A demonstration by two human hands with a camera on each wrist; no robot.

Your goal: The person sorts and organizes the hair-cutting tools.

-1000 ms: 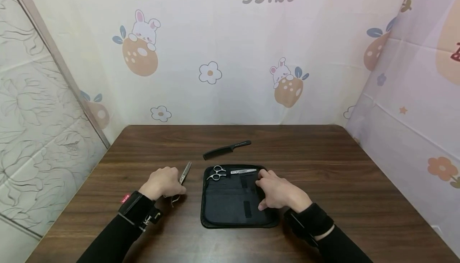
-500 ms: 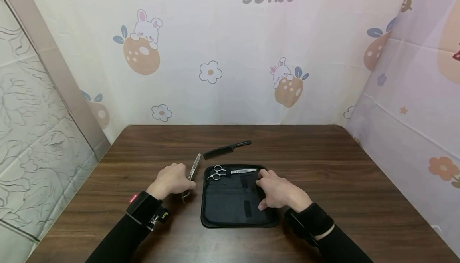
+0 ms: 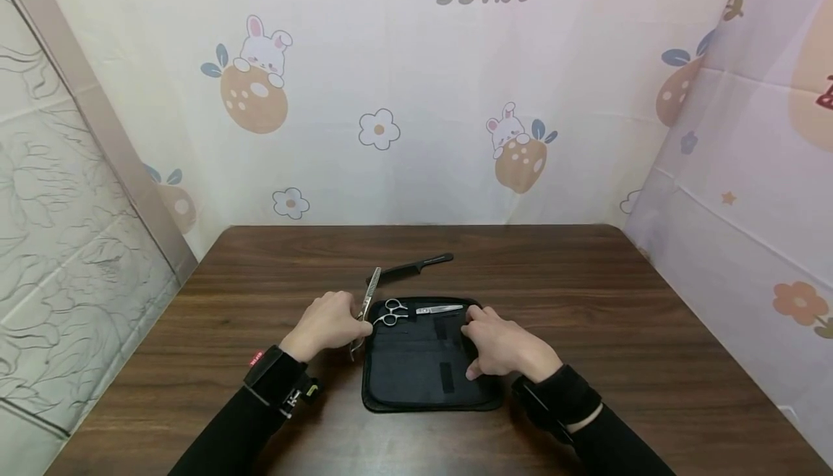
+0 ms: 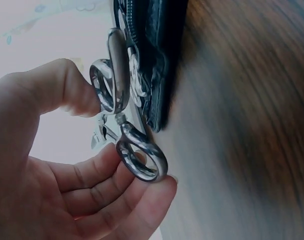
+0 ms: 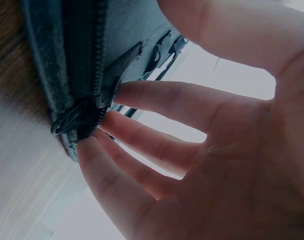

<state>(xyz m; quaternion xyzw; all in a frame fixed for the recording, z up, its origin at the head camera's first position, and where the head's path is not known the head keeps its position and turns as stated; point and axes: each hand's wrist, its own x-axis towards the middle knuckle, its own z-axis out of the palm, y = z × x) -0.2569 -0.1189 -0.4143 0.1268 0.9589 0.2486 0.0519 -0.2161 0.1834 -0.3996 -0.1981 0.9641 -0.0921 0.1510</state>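
Note:
My left hand (image 3: 328,323) holds silver thinning scissors (image 3: 371,291) at the left edge of an open black zip case (image 3: 416,389), blades pointing away. Seen from the left wrist, the thumb lies against one finger ring (image 4: 123,75) and the fingers support the other, close beside the case's zipped edge (image 4: 166,55). A second pair of scissors (image 3: 392,314) lies across the top of the case, its middle under a black strap. On the case's right side rests my right hand (image 3: 504,346); the right wrist view has its loosely extended fingers (image 5: 161,102) touching the zipped edge (image 5: 98,55).
A black comb (image 3: 416,268) lies on the brown wooden table (image 3: 586,281) behind the case, its left end close to the blade tips in the head view. Lower on the case's inner panel is another black strap (image 3: 447,377). A printed curtain (image 3: 416,64) hangs behind the table.
My left hand has carried the thinning scissors rightward, from the table left of the case to the case's left edge. The right hand and case have stayed in place.

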